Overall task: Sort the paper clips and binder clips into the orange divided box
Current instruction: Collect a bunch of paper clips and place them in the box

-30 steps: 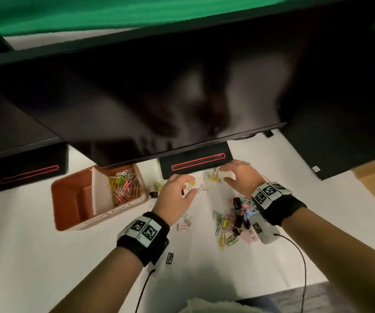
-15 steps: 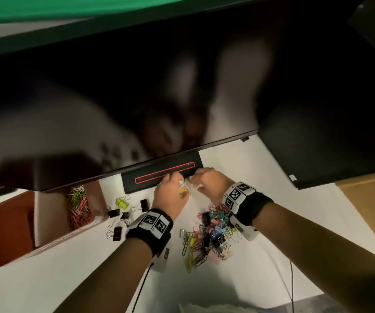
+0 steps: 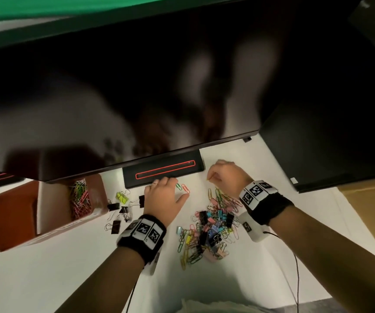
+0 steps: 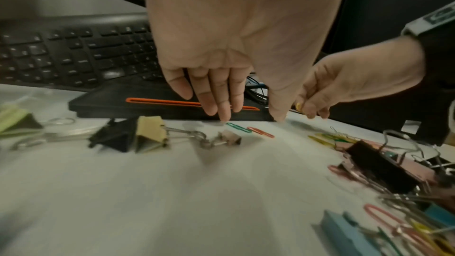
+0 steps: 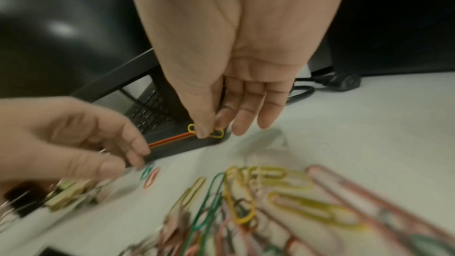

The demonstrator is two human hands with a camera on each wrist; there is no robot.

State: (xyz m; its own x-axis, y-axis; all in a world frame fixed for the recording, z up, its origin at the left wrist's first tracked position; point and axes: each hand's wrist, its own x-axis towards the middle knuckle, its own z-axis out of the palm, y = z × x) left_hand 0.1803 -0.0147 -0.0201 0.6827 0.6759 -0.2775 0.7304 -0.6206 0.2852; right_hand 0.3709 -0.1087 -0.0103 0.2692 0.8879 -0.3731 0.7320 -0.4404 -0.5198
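The orange divided box (image 3: 15, 213) stands at the left, with coloured paper clips (image 3: 80, 199) in its right compartment. My left hand (image 3: 170, 190) hovers low over the table with straight fingers and holds nothing. Its fingertips (image 4: 224, 116) sit just above a green paper clip (image 4: 238, 127) and a red paper clip (image 4: 261, 132). My right hand (image 5: 211, 129) pinches a yellow paper clip (image 5: 218, 133) between thumb and forefinger, near the black stand. A mixed pile of paper clips and binder clips (image 3: 209, 229) lies below the right hand. Several binder clips (image 3: 121, 208) lie beside the box.
A dark monitor (image 3: 136, 98) overhangs the far half of the table. Its black stand base with a red line (image 3: 163, 172) is just beyond both hands. A keyboard (image 4: 74, 50) lies behind the base. A brown cardboard surface (image 3: 369, 213) borders the right side.
The two hands, close together half a second ago, have drawn apart. My left hand dropped towards the green and red clips; my right hand moved right with the yellow clip. The view shifted.
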